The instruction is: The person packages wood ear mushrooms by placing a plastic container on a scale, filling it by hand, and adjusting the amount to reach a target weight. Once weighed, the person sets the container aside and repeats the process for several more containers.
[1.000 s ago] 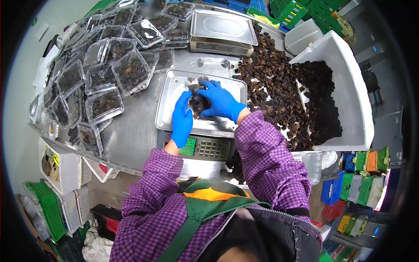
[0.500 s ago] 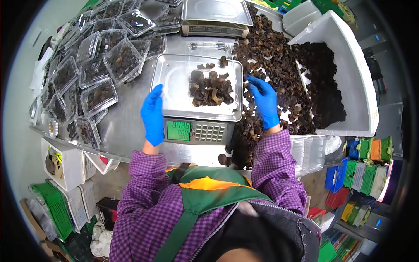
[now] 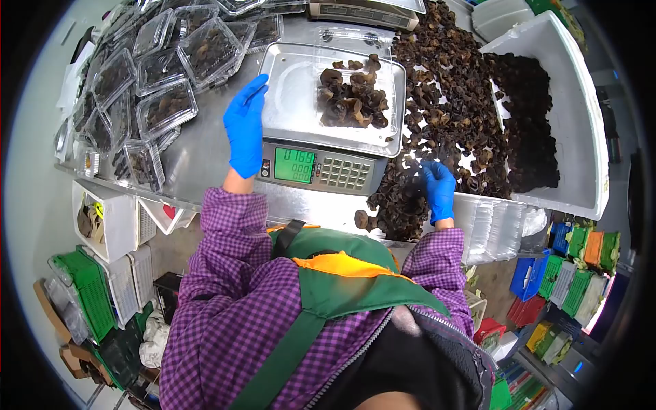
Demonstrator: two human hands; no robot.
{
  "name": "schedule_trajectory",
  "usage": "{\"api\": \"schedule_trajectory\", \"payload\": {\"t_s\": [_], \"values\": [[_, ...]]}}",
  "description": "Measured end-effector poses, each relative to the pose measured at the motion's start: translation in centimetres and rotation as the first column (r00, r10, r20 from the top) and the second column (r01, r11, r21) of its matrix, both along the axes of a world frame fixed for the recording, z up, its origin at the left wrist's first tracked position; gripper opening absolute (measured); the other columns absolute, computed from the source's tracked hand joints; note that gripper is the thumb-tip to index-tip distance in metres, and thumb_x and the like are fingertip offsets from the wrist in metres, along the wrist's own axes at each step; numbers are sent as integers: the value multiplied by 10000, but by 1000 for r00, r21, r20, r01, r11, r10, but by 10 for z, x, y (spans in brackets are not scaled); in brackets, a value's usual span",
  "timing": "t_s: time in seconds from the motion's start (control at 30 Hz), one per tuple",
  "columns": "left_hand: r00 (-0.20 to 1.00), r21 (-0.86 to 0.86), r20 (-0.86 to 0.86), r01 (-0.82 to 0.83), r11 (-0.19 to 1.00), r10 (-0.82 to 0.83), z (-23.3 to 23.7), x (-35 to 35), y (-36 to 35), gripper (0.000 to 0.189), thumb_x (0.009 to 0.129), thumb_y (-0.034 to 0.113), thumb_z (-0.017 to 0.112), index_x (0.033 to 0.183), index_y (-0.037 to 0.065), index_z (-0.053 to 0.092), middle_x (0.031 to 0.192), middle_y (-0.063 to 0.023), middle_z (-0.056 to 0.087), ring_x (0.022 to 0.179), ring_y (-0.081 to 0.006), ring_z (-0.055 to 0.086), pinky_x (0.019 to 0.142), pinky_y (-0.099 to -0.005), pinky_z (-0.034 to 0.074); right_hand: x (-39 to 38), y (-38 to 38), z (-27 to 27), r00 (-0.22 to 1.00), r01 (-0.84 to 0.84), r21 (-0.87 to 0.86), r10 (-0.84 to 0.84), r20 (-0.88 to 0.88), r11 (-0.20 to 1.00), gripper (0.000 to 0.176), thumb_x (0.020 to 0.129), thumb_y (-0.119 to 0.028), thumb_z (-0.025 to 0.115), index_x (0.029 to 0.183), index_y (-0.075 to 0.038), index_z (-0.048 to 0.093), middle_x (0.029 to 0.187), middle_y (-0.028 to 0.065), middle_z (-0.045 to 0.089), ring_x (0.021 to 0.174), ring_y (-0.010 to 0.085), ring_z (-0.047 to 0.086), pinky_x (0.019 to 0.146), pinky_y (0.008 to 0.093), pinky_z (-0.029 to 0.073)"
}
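Left grip [image 3: 246,126], blue-gloved: fingers extended forward; left wrist [image 3: 238,183] and sleeved forearm [image 3: 234,215] directly behind. Right grip [image 3: 439,191], blue-gloved: well apart from left grip, nearer the torso [image 3: 355,294], fingers bent; right wrist [image 3: 444,223] just behind.

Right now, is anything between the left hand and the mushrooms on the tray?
Nothing visible blocks the left hand: only low edges, of the tray and the clear box, come before the mushrooms.

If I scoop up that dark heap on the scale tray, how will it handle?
The dark heap will probably come apart, being many separate pieces. Their thin, curled edges suggest light, perhaps floppy bits. Strays may drop, as a few lie apart.
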State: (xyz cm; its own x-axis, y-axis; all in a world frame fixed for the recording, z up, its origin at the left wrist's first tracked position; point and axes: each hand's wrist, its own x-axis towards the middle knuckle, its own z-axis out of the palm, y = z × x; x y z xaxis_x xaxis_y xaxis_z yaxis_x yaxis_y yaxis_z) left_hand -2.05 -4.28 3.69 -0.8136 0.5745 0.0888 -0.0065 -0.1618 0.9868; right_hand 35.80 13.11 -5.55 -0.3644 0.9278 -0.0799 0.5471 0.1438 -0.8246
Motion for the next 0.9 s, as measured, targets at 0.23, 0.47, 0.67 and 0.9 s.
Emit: {"api": "schedule_trajectory", "payload": {"t_s": [0.23, 0.47, 0.67, 0.9], "values": [[996, 40, 22, 86, 995, -87, -2, -4, 35, 355, 910, 96, 549, 1244, -21, 567, 1260, -102, 590, 1154, -189, 549, 1004, -301, 396, -16, 8, 31, 991, 18, -24, -21, -134, 1000, 164, 910, -51, 605, 1052, -2, 669, 963, 39, 693, 851, 81, 598, 775, 227, 480], [991, -32, 102, 90, 995, -86, -3, 0, 56, 307, 909, 6, 540, 1210, -39, 579, 1222, -109, 608, 1105, -157, 567, 991, -268, 425, -75, 8, 114, 910, 26, -236, -121, -396, 971, 213, 920, -95, 593, 1106, -26, 670, 935, 2, 653, 730, 58, 539, 642, 185, 445], [985, -39, 110, 139, 990, -134, -8, 10, 55, 343, 914, 64, 535, 1246, -21, 564, 1260, -102, 586, 1142, -173, 548, 1010, -292, 399, -167, 17, 122, 806, -190, -256, 2, -592, 948, 247, 918, -119, 615, 1143, -23, 648, 979, 41, 674, 751, 89, 607, 652, 216, 494], [992, -101, 109, 67, 993, -56, -13, -4, 27, 367, 921, 110, 540, 1274, 9, 552, 1280, -86, 577, 1156, -177, 544, 1004, -304, 392, -174, 27, 94, 916, -190, 38, 192, -352, 981, 311, 897, -66, 592, 1204, -99, 633, 1049, 36, 672, 853, 95, 619, 716, 232, 507]]}}
